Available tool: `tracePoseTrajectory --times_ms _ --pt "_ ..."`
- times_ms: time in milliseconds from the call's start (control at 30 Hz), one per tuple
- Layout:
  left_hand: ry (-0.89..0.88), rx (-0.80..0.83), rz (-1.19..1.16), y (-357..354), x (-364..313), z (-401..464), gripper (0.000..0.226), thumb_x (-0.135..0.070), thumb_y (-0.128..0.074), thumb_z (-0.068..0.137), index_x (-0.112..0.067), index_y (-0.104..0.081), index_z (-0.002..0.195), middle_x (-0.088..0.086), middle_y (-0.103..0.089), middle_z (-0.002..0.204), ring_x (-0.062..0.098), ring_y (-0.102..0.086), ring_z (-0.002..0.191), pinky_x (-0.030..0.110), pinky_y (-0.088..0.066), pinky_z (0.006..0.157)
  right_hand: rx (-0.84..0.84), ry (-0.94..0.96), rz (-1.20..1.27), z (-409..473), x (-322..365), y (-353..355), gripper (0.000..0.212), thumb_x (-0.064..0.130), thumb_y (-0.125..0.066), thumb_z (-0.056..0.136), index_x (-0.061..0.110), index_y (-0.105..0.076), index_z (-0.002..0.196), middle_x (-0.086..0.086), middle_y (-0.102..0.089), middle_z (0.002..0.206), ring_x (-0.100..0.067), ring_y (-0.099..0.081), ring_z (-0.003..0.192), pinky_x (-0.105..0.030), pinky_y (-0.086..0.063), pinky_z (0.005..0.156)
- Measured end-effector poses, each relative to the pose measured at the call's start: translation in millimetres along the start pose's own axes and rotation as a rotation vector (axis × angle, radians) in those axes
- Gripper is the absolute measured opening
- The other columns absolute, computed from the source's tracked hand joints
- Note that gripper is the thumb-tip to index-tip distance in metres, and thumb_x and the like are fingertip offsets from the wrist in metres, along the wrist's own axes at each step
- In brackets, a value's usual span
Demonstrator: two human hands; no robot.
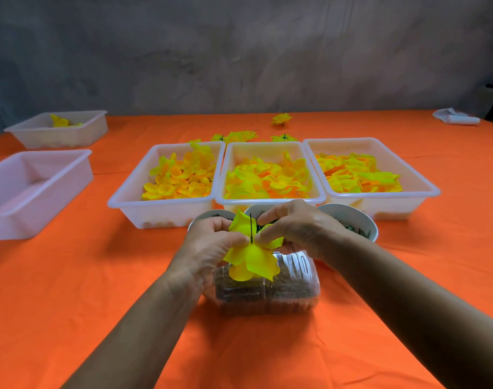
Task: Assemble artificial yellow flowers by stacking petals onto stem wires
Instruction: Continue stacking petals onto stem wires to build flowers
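both hands meet just above a clear plastic container (267,293) that sits on the orange tablecloth (99,276) near the table's front edge. the left hand (208,248) has its fingers curled in and pinches the yellow petal layers (253,262) from the left, while the right hand (293,223) pinches the same bunch from the right with thumb and forefinger, the other fingers arched above. a thin dark stem wire (251,228) stands upright through the middle of the petals, its tip poking out above them between the two hands. the petals hang down in front of the container's top, hiding part of it; the container holds a dark brownish fill that is too blurred to name. behind the hands sit three white bowls (349,217), partly hidden, with dark green pieces inside. beyond them three white plastic trays stand side by side, touching: the left tray (133,197) with small cupped yellow-orange petals, the middle tray (267,146) with broader yellow petals, the right tray (419,186) with flatter yellow and orange ones. a few finished yellow flowers (281,119) lie on the cloth behind the trays. off to the left are two more trays, the nearer tray (57,175) and a far tray (93,127) with a bit of yellow in it. a white cloth bundle (454,117) lies at the far right edge.
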State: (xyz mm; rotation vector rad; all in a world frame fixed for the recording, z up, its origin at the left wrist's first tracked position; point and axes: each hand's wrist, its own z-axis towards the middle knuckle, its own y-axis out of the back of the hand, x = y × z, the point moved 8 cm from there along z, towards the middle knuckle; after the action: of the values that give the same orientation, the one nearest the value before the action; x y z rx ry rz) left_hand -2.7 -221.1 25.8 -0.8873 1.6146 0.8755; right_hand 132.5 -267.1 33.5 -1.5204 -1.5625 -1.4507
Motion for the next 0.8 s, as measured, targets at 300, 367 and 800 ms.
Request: tracePoseTrajectory --times_ms 300,367,800 --pt "0.023 0.018 0.011 1 2 1 0.011 0.002 -0.069 0.076 -0.007 -0.064 0.081 0.010 -0.064 0.076 0.023 -0.058 0.068 0.033 -0.044 0.069 0.010 0.007 -0.002 4 0 0 0.027 0.001 -0.077 0.067 0.020 -0.066 0.082 -0.008 -0.065 0.078 -0.018 -0.063 0.067 -0.024 -0.052 0.057" --pt "0.028 0.015 0.015 2 5 2 0.012 0.002 -0.070 0.075 -0.007 -0.064 0.081 0.009 -0.064 0.074 0.021 -0.059 0.064 0.029 -0.046 0.063 0.002 -0.010 -0.011 3 -3 1 0.029 0.003 -0.079 0.066 0.019 -0.067 0.087 -0.007 -0.064 0.075 -0.015 -0.061 0.062 -0.020 -0.048 0.049" --pt "-0.577 -0.150 0.414 4 -28 -17 0.020 -0.003 -0.076 0.070 -0.021 -0.074 0.076 -0.004 -0.062 0.094 0.002 -0.057 0.091 0.015 -0.043 0.079 -0.031 -0.047 0.061 -5 -15 0 0.040 0.011 -0.080 0.070 0.014 -0.066 0.108 -0.001 -0.060 0.078 -0.011 -0.052 0.072 -0.019 -0.040 0.050"
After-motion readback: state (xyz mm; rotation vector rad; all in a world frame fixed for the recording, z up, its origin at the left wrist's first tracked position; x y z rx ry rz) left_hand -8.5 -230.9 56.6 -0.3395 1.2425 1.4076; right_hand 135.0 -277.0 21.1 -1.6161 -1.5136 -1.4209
